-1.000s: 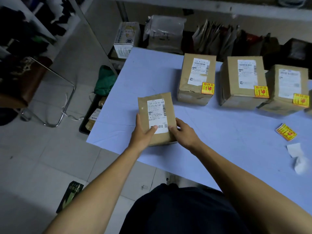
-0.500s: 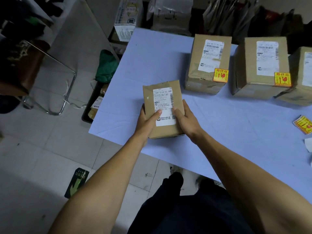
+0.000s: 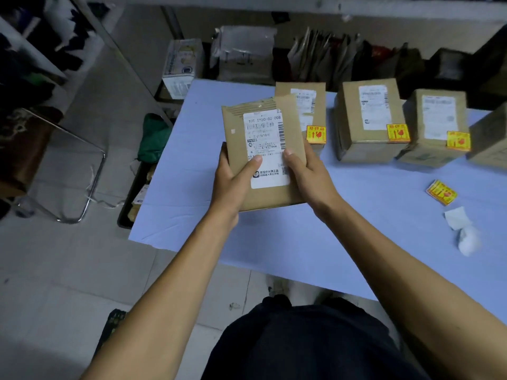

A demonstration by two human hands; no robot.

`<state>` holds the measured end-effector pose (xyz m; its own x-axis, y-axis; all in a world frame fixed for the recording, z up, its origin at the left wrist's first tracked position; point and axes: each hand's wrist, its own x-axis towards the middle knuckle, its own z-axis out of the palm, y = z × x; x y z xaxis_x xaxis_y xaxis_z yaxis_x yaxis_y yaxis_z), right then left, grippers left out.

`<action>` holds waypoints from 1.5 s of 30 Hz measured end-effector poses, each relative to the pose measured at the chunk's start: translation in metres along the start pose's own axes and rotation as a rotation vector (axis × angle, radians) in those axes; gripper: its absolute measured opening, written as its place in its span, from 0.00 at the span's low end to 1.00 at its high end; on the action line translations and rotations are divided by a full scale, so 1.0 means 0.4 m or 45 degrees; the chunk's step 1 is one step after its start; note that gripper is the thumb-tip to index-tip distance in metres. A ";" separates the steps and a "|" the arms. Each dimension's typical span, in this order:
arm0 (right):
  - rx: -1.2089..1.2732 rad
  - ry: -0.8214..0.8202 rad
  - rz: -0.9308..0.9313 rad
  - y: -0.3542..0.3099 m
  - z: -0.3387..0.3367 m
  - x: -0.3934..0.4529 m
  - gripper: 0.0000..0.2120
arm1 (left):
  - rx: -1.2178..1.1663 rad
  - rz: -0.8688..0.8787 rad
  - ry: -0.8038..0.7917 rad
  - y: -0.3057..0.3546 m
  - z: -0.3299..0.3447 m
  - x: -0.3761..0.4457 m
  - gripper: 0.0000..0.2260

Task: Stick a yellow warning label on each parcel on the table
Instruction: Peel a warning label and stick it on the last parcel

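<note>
A flat brown parcel point(image 3: 238, 138) with a white shipping label is lifted above the pale blue table point(image 3: 274, 242), tilted up toward me. My left hand point(image 3: 233, 182) grips its left edge and my right hand point(image 3: 307, 174) grips its right edge, thumbs on the label. It shows no yellow label. Behind it stand three brown boxes in a row, the first box point(image 3: 315, 105), the second box point(image 3: 367, 119) and the third box point(image 3: 436, 124), each with a yellow warning label at its lower right corner. A stack of yellow labels point(image 3: 441, 192) lies on the table at the right.
Another brown box point(image 3: 491, 138) is cut off at the right edge. Crumpled white backing paper point(image 3: 463, 231) lies near the label stack. Bags and cartons point(image 3: 247, 53) crowd the floor behind the table. A metal chair frame point(image 3: 82, 165) stands left, with a green bag point(image 3: 153, 138) by the table.
Both hands have lifted the flat parcel off the table and brought it up and toward the row of boxes, so it now covers part of the first box.
</note>
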<state>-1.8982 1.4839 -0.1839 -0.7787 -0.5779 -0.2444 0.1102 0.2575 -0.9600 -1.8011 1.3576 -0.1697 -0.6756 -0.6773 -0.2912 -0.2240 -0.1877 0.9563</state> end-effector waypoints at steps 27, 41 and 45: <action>-0.092 0.280 0.545 0.403 -0.582 -0.243 0.40 | 0.366 -0.281 -0.517 -0.296 0.613 -0.159 0.25; -0.340 0.661 0.623 0.396 -0.790 -0.130 0.16 | 1.346 0.294 -0.330 -0.238 0.692 -0.119 0.37; -0.342 0.790 0.808 0.419 -0.840 -0.061 0.15 | 1.647 0.625 -0.600 -0.227 0.760 -0.086 0.30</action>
<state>-2.0683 1.8015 -0.2929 -0.8211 0.2311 -0.5220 0.5427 0.5996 -0.5882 -1.9711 1.6142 -0.2540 -0.9742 -0.1451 -0.1731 -0.1979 0.9177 0.3445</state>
